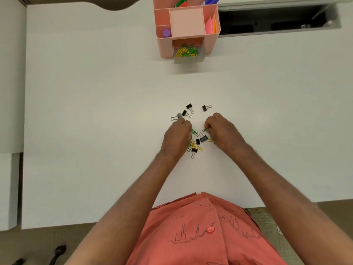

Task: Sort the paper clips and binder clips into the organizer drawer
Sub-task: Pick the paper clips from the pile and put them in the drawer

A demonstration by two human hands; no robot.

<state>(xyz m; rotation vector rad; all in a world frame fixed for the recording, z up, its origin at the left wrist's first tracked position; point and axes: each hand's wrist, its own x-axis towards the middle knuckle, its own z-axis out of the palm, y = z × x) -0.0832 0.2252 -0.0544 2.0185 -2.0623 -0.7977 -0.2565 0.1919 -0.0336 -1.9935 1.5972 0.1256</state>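
Desk surface (95, 111), a wide, matte white slab, is carrying everything. Far across it the pink plastic organizer (187, 25) is sitting with its clear little drawer (189, 54) pulled open and already holding a tangle of yellow and green paper clips. Well apart from it, near the person, both hands are working the loose pile: the left hand (177, 138) is curled knuckles-up over the heap, its grasp hidden, while the right hand (223, 131) is pinching a green paper clip (204, 130) at the fingertips. Gathering looks to be the step in hand; next, probably, comes carrying a handful to the drawer. Black binder clips (189, 106) with wire handles are lying scattered beyond the fingers, thin coated paper clips (198, 148) between the wrists.
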